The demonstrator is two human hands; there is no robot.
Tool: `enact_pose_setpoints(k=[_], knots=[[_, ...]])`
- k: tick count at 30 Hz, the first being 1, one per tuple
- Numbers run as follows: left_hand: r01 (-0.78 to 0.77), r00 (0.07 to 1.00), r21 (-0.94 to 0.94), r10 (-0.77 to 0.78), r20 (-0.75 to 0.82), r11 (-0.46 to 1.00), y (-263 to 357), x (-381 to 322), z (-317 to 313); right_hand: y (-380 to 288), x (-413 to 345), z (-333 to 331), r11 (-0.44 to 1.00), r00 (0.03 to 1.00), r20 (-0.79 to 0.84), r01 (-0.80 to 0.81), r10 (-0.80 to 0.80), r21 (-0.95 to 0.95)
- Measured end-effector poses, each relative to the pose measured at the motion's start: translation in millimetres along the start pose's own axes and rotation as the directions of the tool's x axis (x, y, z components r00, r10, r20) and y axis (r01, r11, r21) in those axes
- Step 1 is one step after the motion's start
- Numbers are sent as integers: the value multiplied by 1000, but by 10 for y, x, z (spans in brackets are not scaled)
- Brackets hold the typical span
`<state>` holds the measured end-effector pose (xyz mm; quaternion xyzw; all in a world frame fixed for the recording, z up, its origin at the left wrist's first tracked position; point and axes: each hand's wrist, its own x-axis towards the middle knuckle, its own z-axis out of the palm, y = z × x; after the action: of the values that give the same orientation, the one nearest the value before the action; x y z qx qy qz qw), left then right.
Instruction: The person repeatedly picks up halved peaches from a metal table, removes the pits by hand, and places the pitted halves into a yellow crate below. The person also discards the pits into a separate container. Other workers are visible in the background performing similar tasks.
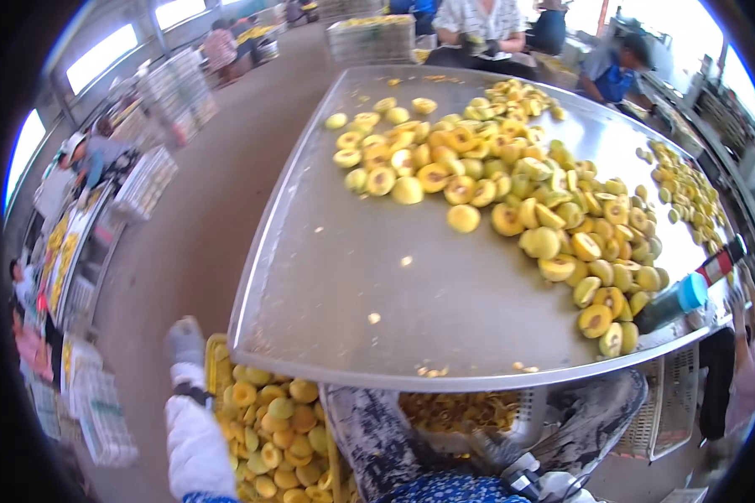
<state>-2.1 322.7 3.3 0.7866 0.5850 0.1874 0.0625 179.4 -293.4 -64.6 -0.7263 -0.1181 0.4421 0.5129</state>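
My left hand (185,339), in a light glove with a white sleeve, is beside the left rim of a yellow plastic crate (218,358) full of halved yellow fruit (281,427), perhaps peaches. Whether its fingers hold anything cannot be told. My right hand (497,447), in a dark grey glove, is low between the knees, over a pale crate (531,415) of brownish fruit scraps (459,409); its fingers are blurred. Before me stands a metal table (327,283) with a long heap of halved fruit (541,242) across its middle and right.
A bottle with a blue lid (692,292) and a red-labelled bottle (720,264) lie at the table's right edge. A person in a white patterned shirt (481,28) sits at the far end. Other people work around. Stacked crates (179,88) stand along the aisle floor (220,182) at left.
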Motion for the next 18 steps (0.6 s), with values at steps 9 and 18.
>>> enact_pose_setpoints(k=[9, 18], knots=[[-886, 384, -299, 922, -44, 355, 4444, -1319, 471, 90, 50, -298, 994, 987, -120, 110, -107, 22], [-268, 561, -738, 723, 402, 619, 4928, -2045, 833, -225, -333, -843, 738, 703, -226, 649, -674, -184]])
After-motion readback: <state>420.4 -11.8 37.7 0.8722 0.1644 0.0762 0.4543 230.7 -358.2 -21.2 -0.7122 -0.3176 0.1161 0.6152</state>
